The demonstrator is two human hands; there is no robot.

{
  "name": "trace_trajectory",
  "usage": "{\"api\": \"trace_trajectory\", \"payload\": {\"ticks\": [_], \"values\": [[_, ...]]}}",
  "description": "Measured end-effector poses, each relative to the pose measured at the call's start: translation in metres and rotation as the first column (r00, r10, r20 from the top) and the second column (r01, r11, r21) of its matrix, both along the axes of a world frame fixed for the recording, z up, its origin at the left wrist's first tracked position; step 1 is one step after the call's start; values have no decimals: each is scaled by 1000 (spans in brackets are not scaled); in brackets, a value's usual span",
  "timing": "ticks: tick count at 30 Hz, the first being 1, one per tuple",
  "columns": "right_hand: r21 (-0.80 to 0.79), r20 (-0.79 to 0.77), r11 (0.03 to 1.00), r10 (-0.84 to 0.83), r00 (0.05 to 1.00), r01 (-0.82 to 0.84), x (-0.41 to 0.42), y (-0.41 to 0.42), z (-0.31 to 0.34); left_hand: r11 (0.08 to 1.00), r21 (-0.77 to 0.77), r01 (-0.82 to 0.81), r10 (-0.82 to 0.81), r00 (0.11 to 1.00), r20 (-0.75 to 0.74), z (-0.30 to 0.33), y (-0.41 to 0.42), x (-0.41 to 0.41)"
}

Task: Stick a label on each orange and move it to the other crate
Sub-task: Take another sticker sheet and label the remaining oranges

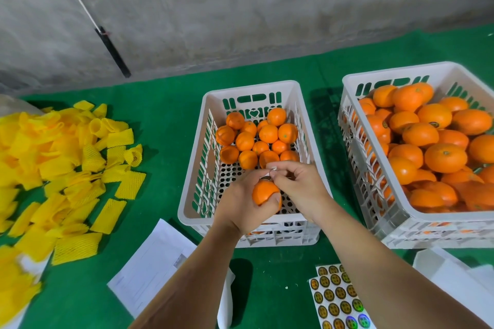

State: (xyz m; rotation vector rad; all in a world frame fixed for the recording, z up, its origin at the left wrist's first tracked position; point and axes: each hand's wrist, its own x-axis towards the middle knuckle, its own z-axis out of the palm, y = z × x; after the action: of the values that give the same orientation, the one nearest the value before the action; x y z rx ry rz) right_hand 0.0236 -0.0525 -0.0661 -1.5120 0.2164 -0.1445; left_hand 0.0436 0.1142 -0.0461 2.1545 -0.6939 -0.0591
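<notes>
At the tabletop's near edge lies a sheet of round holographic labels (337, 299), with white papers (149, 262) to its left and more white sheets at the near right corner. Above these, both forearms reach forward over the near end of the middle crate (248, 235).

The left hand (240, 205) grips one orange (264, 192) from below and from the side, its fingers curled round the fruit. The right hand (296, 184) meets it from the right, its thumb and fingers pinched together at the top of the orange on a small pale scrap (272, 168), probably a label or its backing, though it is too small to be sure.

So the step in hand looks like the sticking itself. The next move calls for pressing the label flat on the peel, then setting the orange down among the dozen or so oranges (258, 139) lying at the far end of this same crate, which seems to be the receiving one.

Toward the right edge stands the full crate (374, 80), heaped with oranges, some of them apparently already bearing dark round stickers. Along the left edge spreads a heap of yellow foam net sleeves (61, 168), and a grey wall rises beyond the far edge.
</notes>
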Motion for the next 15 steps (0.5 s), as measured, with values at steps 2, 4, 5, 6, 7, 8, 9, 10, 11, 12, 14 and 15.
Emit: {"api": "trace_trajectory", "payload": {"ticks": [2, 4, 5, 6, 7, 8, 9, 10, 11, 12, 14, 15], "values": [[-11, -7, 1000, 5, 1000, -5, -1, 1, 0, 1000, 6, 5, -5, 1000, 9, -2, 0, 1], [-22, -15, 1000, 5, 1000, -5, -1, 0, 0, 1000, 3, 18, -18, 1000, 18, -3, 0, 2], [-33, -16, 999, 7, 1000, -7, -1, -1, -1, 1000, -3, 16, -16, 1000, 21, -5, 0, 2], [-41, -13, 999, 9, 1000, -10, 0, -1, -1, 1000, -14, 6, -6, 1000, 18, -6, 0, 2], [-44, -6, 999, 7, 1000, -7, 0, -2, 0, 1000, -25, -10, 11, 1000, 9, -7, 0, 3], [-40, 4, 999, -5, 1000, 5, 0, -3, 0, 999, -30, -30, 30, 1000, -8, -8, 0, 3], [-32, 21, 999, -28, 999, 29, 0, -3, -1, 998, -32, -50, 49, 998, -33, -9, 1, 3], [-25, 40, 998, -64, 997, 65, 1, -3, -1, 997, -39, -71, 69, 996, -63, -10, 1, 4], [-22, 56, 994, -106, 993, 108, 1, -4, -1, 994, -49, -100, 95, 991, -96, -11, 2, 5], [-23, 68, 988, -150, 986, 151, 2, -4, -1, 989, -58, -134, 126, 985, -121, -11, 2, 7], [-19, 101, 976, -215, 971, 218, 1, -6, 0, 975, -76, -209, 196, 970, -146, -13, 2, 10], [-14, 131, 974, -224, 966, 228, -1, -6, 0, 968, -83, -237, 222, 962, -156, -15, 2, 12]]}}
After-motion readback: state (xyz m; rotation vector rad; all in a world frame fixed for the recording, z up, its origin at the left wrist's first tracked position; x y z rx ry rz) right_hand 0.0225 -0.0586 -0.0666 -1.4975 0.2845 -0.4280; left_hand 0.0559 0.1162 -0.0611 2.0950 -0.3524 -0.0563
